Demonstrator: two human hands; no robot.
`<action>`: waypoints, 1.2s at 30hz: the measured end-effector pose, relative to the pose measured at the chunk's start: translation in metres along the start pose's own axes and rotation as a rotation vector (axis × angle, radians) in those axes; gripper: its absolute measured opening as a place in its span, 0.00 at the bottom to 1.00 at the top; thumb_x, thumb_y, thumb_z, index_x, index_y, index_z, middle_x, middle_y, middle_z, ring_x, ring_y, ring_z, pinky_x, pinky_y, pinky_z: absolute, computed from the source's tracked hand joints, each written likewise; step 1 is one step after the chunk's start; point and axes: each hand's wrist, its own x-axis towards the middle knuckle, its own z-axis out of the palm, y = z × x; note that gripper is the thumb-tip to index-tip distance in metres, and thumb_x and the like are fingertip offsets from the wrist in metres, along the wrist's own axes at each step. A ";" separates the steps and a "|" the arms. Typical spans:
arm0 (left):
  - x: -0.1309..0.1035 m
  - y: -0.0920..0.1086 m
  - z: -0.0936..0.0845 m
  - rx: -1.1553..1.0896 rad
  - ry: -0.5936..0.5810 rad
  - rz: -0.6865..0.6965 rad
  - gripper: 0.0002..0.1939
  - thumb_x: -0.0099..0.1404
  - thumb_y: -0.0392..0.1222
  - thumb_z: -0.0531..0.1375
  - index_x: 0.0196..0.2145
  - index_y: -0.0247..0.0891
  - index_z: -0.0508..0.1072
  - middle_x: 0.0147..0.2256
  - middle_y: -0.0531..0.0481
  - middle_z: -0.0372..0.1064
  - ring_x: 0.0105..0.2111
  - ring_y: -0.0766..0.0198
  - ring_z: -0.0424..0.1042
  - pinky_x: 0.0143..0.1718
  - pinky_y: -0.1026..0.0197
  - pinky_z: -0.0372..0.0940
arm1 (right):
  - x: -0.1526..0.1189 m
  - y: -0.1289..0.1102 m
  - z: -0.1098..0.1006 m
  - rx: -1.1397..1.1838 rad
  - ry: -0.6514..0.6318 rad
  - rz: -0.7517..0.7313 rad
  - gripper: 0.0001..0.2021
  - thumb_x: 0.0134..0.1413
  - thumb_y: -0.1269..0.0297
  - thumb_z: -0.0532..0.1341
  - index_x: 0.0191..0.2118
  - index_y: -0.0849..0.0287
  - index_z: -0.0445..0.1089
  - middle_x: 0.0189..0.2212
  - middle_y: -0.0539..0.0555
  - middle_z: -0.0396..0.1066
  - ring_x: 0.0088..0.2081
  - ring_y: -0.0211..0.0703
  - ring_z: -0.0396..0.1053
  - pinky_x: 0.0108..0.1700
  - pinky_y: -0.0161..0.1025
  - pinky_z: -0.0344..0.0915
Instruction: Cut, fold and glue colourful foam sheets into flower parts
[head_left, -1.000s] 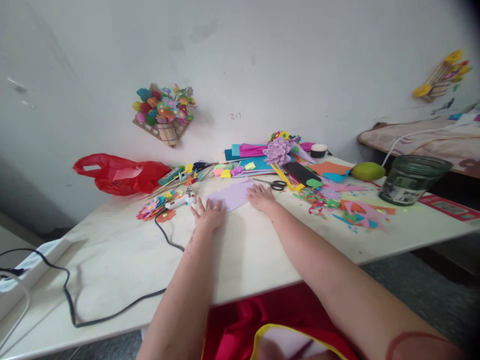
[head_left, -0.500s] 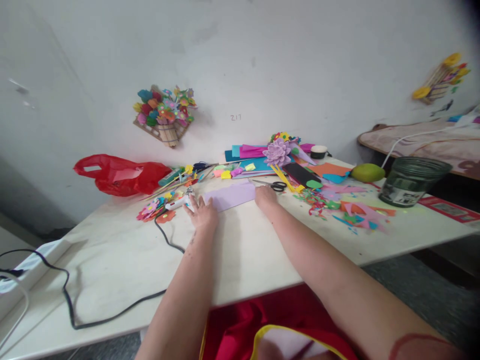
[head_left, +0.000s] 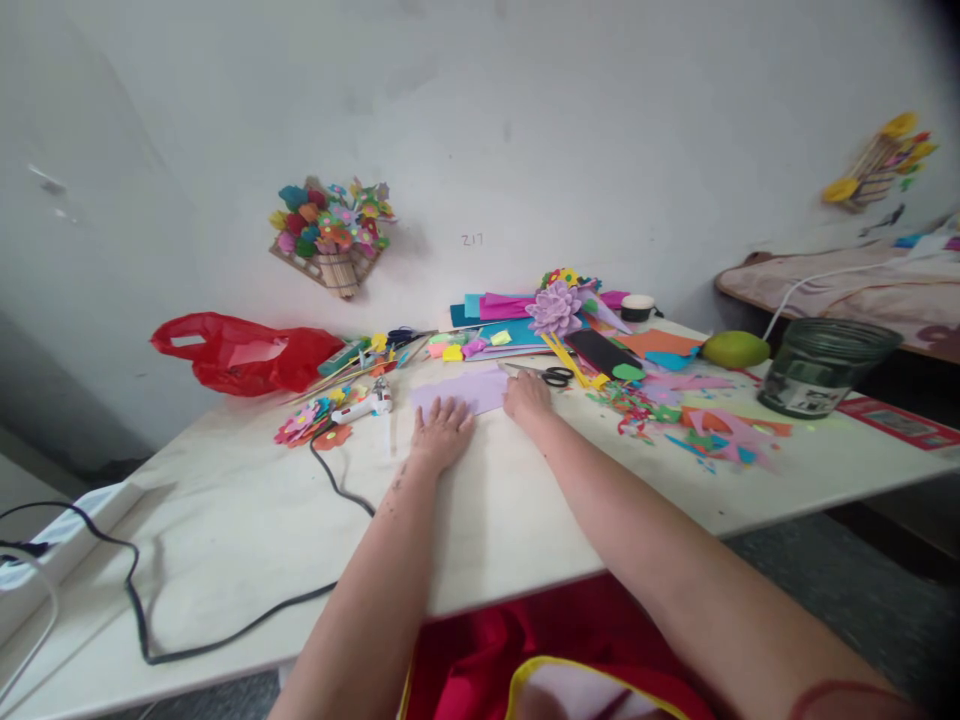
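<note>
A light purple craft sheet [head_left: 484, 385] lies flat on the pale table between my hands. My left hand [head_left: 444, 432] rests open and palm down over its lower left edge, fingers stretched forward. At the sheet's right end, my right hand [head_left: 527, 397] is closed with curled fingers on the edge; the fingertips are partly hidden. Black-handled scissors [head_left: 556, 376] lie just beyond my right hand. To the left of my left hand is a white hot glue gun [head_left: 367, 402] with a black cord, beside a pile of colourful flower cutouts [head_left: 304, 418].
A red plastic bag [head_left: 240, 352] lies back left. Coloured sheets [head_left: 517, 305], a purple flower [head_left: 556, 307] and a dark phone [head_left: 602, 352] sit at the back. Paper scraps [head_left: 720, 430], a green fruit [head_left: 735, 349] and a glass jar [head_left: 814, 370] stand right. A power strip [head_left: 112, 505] is left.
My left hand has moved right, from beside the glue gun onto the purple sheet's lower edge. My right hand has shifted slightly left along the sheet's end.
</note>
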 end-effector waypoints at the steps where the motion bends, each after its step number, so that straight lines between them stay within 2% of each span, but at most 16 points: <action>1: 0.001 0.000 0.001 0.005 -0.005 -0.024 0.29 0.63 0.54 0.33 0.59 0.49 0.48 0.61 0.56 0.39 0.61 0.57 0.33 0.57 0.43 0.29 | -0.001 -0.001 -0.002 0.010 -0.017 0.011 0.18 0.54 0.64 0.48 0.47 0.63 0.67 0.47 0.63 0.64 0.50 0.53 0.58 0.47 0.44 0.55; 3: 0.003 -0.002 0.002 0.019 0.016 -0.102 0.28 0.63 0.54 0.34 0.59 0.50 0.50 0.61 0.55 0.39 0.61 0.55 0.28 0.56 0.39 0.25 | -0.002 -0.003 -0.006 0.030 -0.080 0.035 0.19 0.54 0.62 0.48 0.48 0.61 0.66 0.47 0.63 0.64 0.49 0.52 0.60 0.46 0.44 0.56; 6: 0.004 -0.005 0.001 0.058 0.122 -0.217 0.27 0.63 0.51 0.38 0.59 0.48 0.51 0.62 0.52 0.37 0.60 0.52 0.22 0.55 0.39 0.22 | -0.005 -0.007 -0.013 0.025 -0.162 0.041 0.20 0.55 0.58 0.48 0.49 0.60 0.65 0.45 0.63 0.67 0.46 0.49 0.64 0.45 0.42 0.58; 10: 0.003 -0.006 -0.003 0.076 0.223 -0.280 0.27 0.62 0.49 0.42 0.59 0.46 0.51 0.62 0.50 0.35 0.60 0.50 0.23 0.55 0.39 0.24 | -0.008 -0.014 -0.018 0.002 -0.151 0.003 0.22 0.54 0.53 0.49 0.46 0.62 0.67 0.42 0.64 0.68 0.45 0.48 0.65 0.44 0.40 0.59; 13: 0.000 -0.004 -0.006 0.007 0.201 -0.319 0.28 0.62 0.53 0.41 0.58 0.45 0.53 0.61 0.48 0.40 0.61 0.48 0.33 0.56 0.40 0.34 | -0.011 -0.017 -0.017 -0.002 -0.115 -0.040 0.22 0.54 0.53 0.49 0.43 0.63 0.69 0.41 0.64 0.69 0.44 0.49 0.66 0.42 0.41 0.59; 15: -0.002 0.000 -0.010 -0.036 0.177 -0.374 0.30 0.61 0.57 0.41 0.56 0.43 0.58 0.59 0.43 0.48 0.58 0.44 0.44 0.53 0.42 0.44 | -0.013 -0.017 -0.015 0.001 -0.043 -0.100 0.20 0.54 0.54 0.50 0.43 0.63 0.69 0.41 0.63 0.68 0.44 0.49 0.65 0.43 0.41 0.58; 17: -0.005 0.006 -0.014 -0.029 0.148 -0.403 0.29 0.59 0.58 0.44 0.48 0.37 0.67 0.51 0.36 0.60 0.52 0.41 0.56 0.49 0.44 0.52 | -0.014 -0.016 -0.012 0.011 0.021 -0.181 0.18 0.53 0.56 0.51 0.43 0.61 0.69 0.43 0.61 0.67 0.46 0.48 0.62 0.44 0.40 0.58; 19: -0.007 0.012 -0.017 -0.026 0.126 -0.378 0.26 0.58 0.55 0.47 0.44 0.34 0.69 0.44 0.35 0.66 0.46 0.44 0.63 0.45 0.47 0.57 | -0.015 -0.015 -0.010 0.017 0.032 -0.248 0.16 0.51 0.57 0.53 0.42 0.59 0.69 0.44 0.59 0.66 0.49 0.47 0.58 0.45 0.39 0.57; 22: -0.005 0.015 -0.015 -0.051 0.143 -0.291 0.23 0.59 0.51 0.48 0.45 0.34 0.69 0.43 0.37 0.67 0.45 0.49 0.65 0.44 0.51 0.59 | -0.014 -0.016 -0.008 0.011 0.002 -0.266 0.16 0.51 0.58 0.53 0.42 0.58 0.69 0.44 0.59 0.65 0.49 0.48 0.57 0.46 0.40 0.56; 26: 0.003 0.010 -0.007 -0.058 0.188 -0.067 0.21 0.61 0.43 0.48 0.50 0.35 0.65 0.51 0.39 0.61 0.53 0.56 0.57 0.52 0.57 0.51 | -0.015 -0.020 -0.008 -0.005 0.000 -0.232 0.17 0.52 0.58 0.52 0.44 0.60 0.68 0.43 0.60 0.66 0.44 0.49 0.63 0.43 0.40 0.58; 28: 0.005 0.007 -0.007 -0.028 0.264 -0.034 0.23 0.60 0.42 0.51 0.53 0.36 0.62 0.56 0.40 0.53 0.57 0.55 0.49 0.55 0.56 0.47 | -0.016 -0.023 -0.008 -0.007 0.002 -0.220 0.17 0.52 0.58 0.52 0.44 0.61 0.67 0.42 0.61 0.67 0.42 0.49 0.65 0.42 0.41 0.58; 30: 0.004 0.006 -0.011 0.012 0.367 -0.085 0.24 0.59 0.43 0.53 0.53 0.39 0.61 0.58 0.42 0.50 0.58 0.52 0.45 0.55 0.52 0.46 | -0.016 -0.025 -0.008 -0.005 -0.011 -0.210 0.17 0.52 0.57 0.52 0.43 0.61 0.67 0.40 0.61 0.68 0.41 0.49 0.66 0.41 0.41 0.59; 32: 0.000 0.007 -0.017 0.031 0.414 -0.177 0.22 0.59 0.45 0.53 0.51 0.39 0.63 0.54 0.41 0.57 0.56 0.51 0.51 0.52 0.50 0.50 | -0.016 -0.026 -0.008 -0.005 -0.038 -0.193 0.17 0.52 0.58 0.52 0.43 0.61 0.67 0.38 0.61 0.70 0.40 0.49 0.67 0.39 0.41 0.59; 34: -0.003 0.008 -0.024 0.002 0.344 -0.310 0.20 0.59 0.47 0.51 0.48 0.38 0.66 0.44 0.39 0.67 0.49 0.50 0.61 0.45 0.51 0.57 | -0.015 -0.026 -0.008 -0.010 -0.056 -0.173 0.16 0.51 0.59 0.52 0.42 0.61 0.67 0.36 0.61 0.70 0.40 0.49 0.67 0.39 0.40 0.59; 36: -0.005 0.008 -0.027 -0.049 0.244 -0.396 0.19 0.59 0.48 0.50 0.45 0.38 0.69 0.39 0.39 0.70 0.43 0.50 0.66 0.40 0.52 0.60 | -0.015 -0.026 -0.008 -0.015 -0.052 -0.163 0.15 0.51 0.60 0.52 0.42 0.61 0.68 0.36 0.61 0.71 0.40 0.49 0.67 0.38 0.41 0.60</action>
